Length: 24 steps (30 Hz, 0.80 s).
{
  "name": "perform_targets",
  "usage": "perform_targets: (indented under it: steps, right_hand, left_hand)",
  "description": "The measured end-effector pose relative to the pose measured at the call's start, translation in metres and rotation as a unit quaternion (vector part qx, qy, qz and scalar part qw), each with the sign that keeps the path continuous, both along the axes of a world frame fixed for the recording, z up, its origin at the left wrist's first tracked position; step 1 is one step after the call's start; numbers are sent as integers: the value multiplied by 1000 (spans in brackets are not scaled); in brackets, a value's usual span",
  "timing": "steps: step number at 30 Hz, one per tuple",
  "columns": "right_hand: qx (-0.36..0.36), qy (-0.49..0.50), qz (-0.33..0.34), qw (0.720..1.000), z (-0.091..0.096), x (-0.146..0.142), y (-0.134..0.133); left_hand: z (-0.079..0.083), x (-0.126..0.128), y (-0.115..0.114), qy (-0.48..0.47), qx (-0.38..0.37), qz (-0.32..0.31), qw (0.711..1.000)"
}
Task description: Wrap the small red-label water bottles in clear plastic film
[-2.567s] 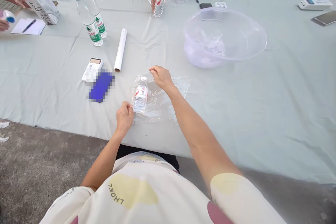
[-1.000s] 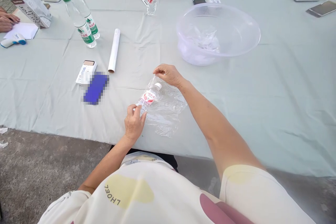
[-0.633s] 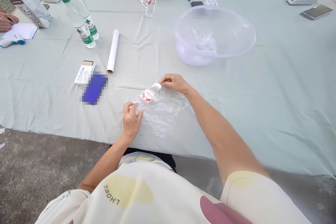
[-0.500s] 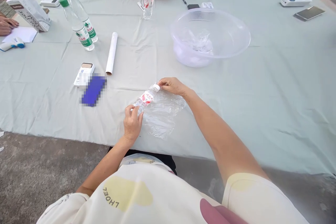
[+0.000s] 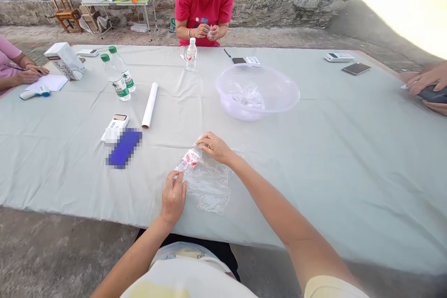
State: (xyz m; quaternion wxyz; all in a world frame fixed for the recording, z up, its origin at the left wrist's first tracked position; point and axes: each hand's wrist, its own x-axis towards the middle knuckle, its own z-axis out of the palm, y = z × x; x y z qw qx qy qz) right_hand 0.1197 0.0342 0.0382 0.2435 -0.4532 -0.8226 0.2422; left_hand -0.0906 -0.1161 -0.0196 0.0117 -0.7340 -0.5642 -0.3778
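Note:
A small clear water bottle (image 5: 191, 158) with a red-and-white label lies aslant on the cloth in front of me. Under and beside it spreads a thin sheet of clear plastic film (image 5: 211, 191), crumpled towards its lower edge. At the bottle's base my left hand (image 5: 173, 198) is closed, fingers bent round the bottom end and the film there. My right hand (image 5: 217, 149) pinches film at the bottle's neck end, and its fingers hide the cap.
Beyond my hands stands a translucent basin (image 5: 275, 102) with crumpled film inside. To the left are a white roll (image 5: 150, 104), a blurred blue object (image 5: 125, 148), a white device (image 5: 116, 125) and green-capped bottles (image 5: 118, 84). A person in red (image 5: 206, 4) sits opposite; others sit at both sides.
The view has tilted up, showing more of the far side. My right hand has come over the bottle's cap, bringing film across it. My left hand stays at the base.

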Motion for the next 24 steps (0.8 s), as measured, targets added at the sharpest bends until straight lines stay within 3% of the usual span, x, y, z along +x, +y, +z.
perform_targets:
  steps: [4,8,11,14,19,21,24]
  right_hand:
    - [-40,44,-56,997,-6,7,-7]
    - [-86,80,-98,988,-7,17,-21]
    - [-95,46,-101,989,-12,27,-33]
    - [-87,-1,-102,991,-17,39,-41]
    - [-73,-2,-297,952,1,48,-43]
    - [-36,28,-289,956,14,37,-49]
    - [7,18,-178,984,25,5,-65]
  left_hand:
    - [0,8,-9,17,-76,-39,996]
    - [1,26,-23,13,-150,-129,980]
    - [5,40,-31,77,-154,-198,965]
    - [11,52,-36,147,-162,-213,952]
    - [26,66,-33,201,-246,-208,925]
    - [33,70,-31,207,-271,-210,916]
    - [44,71,-33,217,-280,-242,903]
